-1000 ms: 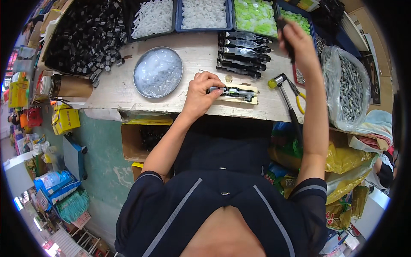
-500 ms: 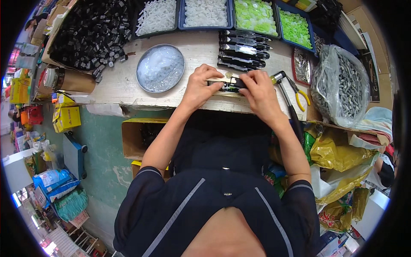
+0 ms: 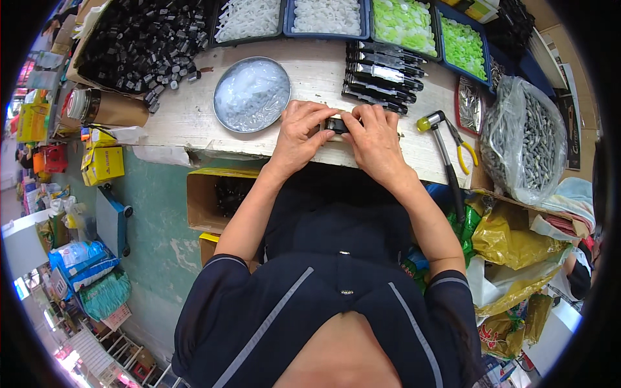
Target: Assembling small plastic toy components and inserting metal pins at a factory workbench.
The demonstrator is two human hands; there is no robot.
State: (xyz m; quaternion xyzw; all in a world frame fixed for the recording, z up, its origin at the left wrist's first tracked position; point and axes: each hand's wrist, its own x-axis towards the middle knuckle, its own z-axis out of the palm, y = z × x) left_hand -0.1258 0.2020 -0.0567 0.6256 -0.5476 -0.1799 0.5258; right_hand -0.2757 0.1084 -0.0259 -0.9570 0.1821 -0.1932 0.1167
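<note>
Near the front edge of the white worktable (image 3: pixel 310 64), a small black plastic piece (image 3: pixel 337 125) lies between my two hands. My left hand (image 3: pixel 299 134) grips its left end with thumb and fingers. My right hand (image 3: pixel 375 139) closes on its right end, with the thumb hidden in part and the fingers bent. Most of the piece is covered by fingers, so its exact kind does not show. Just beyond my right hand, a row of long black assembled parts (image 3: pixel 383 76) lies side by side.
A round dish (image 3: pixel 240 130) of plastic-covered pieces stands left. Right lie a hammer (image 3: pixel 451 171), yellow-handled pliers (image 3: pixel 467 155) and a clear bag (image 3: pixel 524 139) of grey parts. Loose black pieces (image 3: pixel 139 48), white-piece trays (image 3: pixel 285 19) and green-piece trays (image 3: pixel 489 64) line the back.
The scene has shifted slightly right in view. My hands have moved closer together around the black piece, and the right hand now covers more of it.
</note>
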